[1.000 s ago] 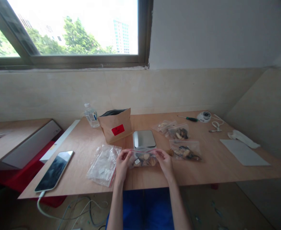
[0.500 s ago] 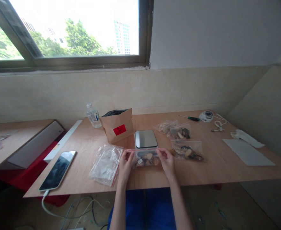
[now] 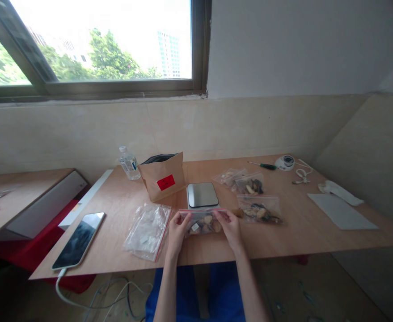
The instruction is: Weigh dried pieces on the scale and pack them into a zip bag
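Between my two hands is a clear zip-lock bag [image 3: 203,226] with a red seal strip, holding brown dried slices and a small white packet. My left hand [image 3: 179,230] pinches the strip near its left end, thumb on top. At the right end, my right hand [image 3: 229,227] grips the same strip between thumb and fingers. Just beyond the bag sits a digital scale [image 3: 202,195] with a silver plate. A stack of flat clear zip-lock bags [image 3: 147,231] lies left of my left hand. To the right rests another filled zip-lock bag [image 3: 260,210].
A brown paper pouch [image 3: 162,179] stands with its top open, beside a water bottle [image 3: 129,163]. More filled bags [image 3: 250,183] lie behind right. Farther off are a screwdriver [image 3: 266,166], a white dome camera [image 3: 285,163] and a white sheet [image 3: 342,212]. A phone [image 3: 78,241] lies left.
My fingers have shifted inward along the red strip, so its ends now show past both hands. The view has moved slightly; other things lie as before.
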Demonstrator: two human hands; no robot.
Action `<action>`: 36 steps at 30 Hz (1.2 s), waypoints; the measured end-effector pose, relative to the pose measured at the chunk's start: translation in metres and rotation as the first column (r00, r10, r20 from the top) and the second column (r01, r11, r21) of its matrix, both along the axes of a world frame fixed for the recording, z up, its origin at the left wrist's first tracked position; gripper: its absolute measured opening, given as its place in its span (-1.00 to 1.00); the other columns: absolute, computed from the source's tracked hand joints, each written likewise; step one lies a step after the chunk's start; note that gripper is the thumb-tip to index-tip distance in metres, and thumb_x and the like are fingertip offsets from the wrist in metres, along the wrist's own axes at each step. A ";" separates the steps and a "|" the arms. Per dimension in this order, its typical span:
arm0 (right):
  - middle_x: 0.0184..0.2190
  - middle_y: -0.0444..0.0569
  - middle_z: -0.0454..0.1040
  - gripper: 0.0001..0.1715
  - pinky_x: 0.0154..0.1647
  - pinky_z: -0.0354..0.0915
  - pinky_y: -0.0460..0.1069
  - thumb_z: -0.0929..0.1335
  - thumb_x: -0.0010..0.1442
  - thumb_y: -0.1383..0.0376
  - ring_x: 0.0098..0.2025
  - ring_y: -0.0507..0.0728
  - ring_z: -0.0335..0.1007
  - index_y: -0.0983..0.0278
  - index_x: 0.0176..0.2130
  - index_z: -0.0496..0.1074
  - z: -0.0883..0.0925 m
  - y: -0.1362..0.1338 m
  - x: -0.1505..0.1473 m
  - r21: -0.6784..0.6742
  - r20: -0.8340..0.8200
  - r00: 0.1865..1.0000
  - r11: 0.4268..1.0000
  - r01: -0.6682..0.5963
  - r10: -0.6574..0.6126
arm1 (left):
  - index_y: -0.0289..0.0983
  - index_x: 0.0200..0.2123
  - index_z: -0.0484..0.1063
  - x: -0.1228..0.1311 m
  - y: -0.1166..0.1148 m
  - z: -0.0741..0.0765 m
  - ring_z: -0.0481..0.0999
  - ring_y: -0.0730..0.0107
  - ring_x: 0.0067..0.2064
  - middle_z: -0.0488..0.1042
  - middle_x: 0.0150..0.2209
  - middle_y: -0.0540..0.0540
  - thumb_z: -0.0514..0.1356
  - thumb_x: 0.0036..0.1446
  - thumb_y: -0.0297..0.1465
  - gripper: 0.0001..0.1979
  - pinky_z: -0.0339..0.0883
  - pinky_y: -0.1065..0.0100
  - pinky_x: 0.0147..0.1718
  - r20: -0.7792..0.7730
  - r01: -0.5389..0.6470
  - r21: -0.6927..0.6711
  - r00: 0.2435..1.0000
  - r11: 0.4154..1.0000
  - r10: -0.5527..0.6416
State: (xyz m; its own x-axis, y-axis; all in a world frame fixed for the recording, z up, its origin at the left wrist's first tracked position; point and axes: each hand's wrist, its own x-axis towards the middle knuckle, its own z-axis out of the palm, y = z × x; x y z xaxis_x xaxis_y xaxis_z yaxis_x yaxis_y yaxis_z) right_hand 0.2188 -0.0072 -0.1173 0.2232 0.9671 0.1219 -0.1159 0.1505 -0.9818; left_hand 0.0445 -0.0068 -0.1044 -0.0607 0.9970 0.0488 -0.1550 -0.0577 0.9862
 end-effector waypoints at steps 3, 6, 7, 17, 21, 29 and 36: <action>-0.35 -0.02 0.55 -0.67 -0.16 0.36 0.04 0.41 0.00 0.10 -0.25 0.15 0.47 0.29 -0.30 0.46 0.000 -0.002 0.000 -0.002 -0.006 1.000 1.000 0.021 -0.021 | -0.32 -0.37 0.46 -0.001 -0.001 0.001 0.49 0.37 -0.32 0.52 -0.38 -0.06 0.24 0.01 -0.23 -0.76 0.33 0.40 -0.32 0.039 0.012 0.012 0.999 1.000 -0.012; -0.38 -0.04 0.53 -0.69 -0.18 0.34 0.02 0.40 0.02 0.10 -0.28 0.14 0.46 0.29 -0.32 0.45 0.002 -0.004 -0.002 0.037 0.045 0.997 0.998 0.060 -0.061 | -0.32 -0.36 0.48 -0.003 -0.001 0.001 0.49 0.35 -0.30 0.53 -0.37 -0.08 0.26 -0.01 -0.26 -0.77 0.34 0.38 -0.28 0.027 -0.004 0.028 1.000 1.000 0.004; -0.39 -0.04 0.52 -0.69 -0.19 0.34 0.01 0.40 0.02 0.10 -0.29 0.13 0.45 0.29 -0.34 0.45 0.003 -0.005 -0.002 0.052 0.063 0.995 0.996 0.076 -0.079 | -0.32 -0.35 0.49 -0.004 0.000 0.001 0.49 0.35 -0.31 0.53 -0.38 -0.08 0.26 -0.01 -0.27 -0.77 0.33 0.38 -0.28 0.011 -0.018 0.040 1.000 0.999 0.018; -0.40 -0.04 0.52 -0.70 -0.23 0.34 0.01 0.39 0.02 0.09 -0.31 0.13 0.44 0.28 -0.34 0.44 0.003 -0.007 -0.005 0.036 0.041 0.995 0.996 0.084 -0.086 | -0.32 -0.37 0.51 -0.004 -0.001 0.004 0.47 0.36 -0.35 0.51 -0.42 -0.07 0.27 -0.04 -0.25 -0.76 0.33 0.41 -0.34 -0.011 -0.018 0.053 1.000 0.998 0.018; -0.37 -0.03 0.54 -0.71 -0.17 0.34 0.04 0.40 0.02 0.12 -0.27 0.14 0.45 0.29 -0.33 0.47 0.005 -0.007 -0.005 0.039 0.032 0.999 0.999 -0.021 0.019 | -0.34 -0.38 0.51 0.000 -0.004 0.005 0.46 0.37 -0.38 0.51 -0.44 -0.07 0.28 -0.06 -0.24 -0.74 0.32 0.41 -0.37 -0.004 0.027 0.025 1.000 0.999 -0.027; -0.37 -0.03 0.55 -0.72 -0.15 0.36 0.06 0.43 -0.03 0.14 -0.26 0.16 0.47 0.28 -0.34 0.49 0.001 -0.007 -0.007 0.010 -0.008 1.000 1.000 -0.001 0.001 | -0.34 -0.39 0.51 0.001 -0.005 0.003 0.47 0.40 -0.45 0.53 -0.46 -0.06 0.29 -0.06 -0.24 -0.74 0.30 0.43 -0.46 -0.006 -0.022 -0.015 1.000 1.000 0.022; -0.42 -0.01 0.55 -0.71 -0.25 0.38 0.03 0.43 -0.04 0.12 -0.32 0.16 0.47 0.30 -0.39 0.50 0.007 -0.007 -0.007 0.035 0.066 0.997 0.998 0.049 -0.051 | -0.33 -0.42 0.54 -0.001 -0.003 0.005 0.50 0.35 -0.39 0.55 -0.45 -0.08 0.32 -0.10 -0.27 -0.77 0.34 0.41 -0.39 -0.031 -0.083 0.028 0.996 0.996 0.084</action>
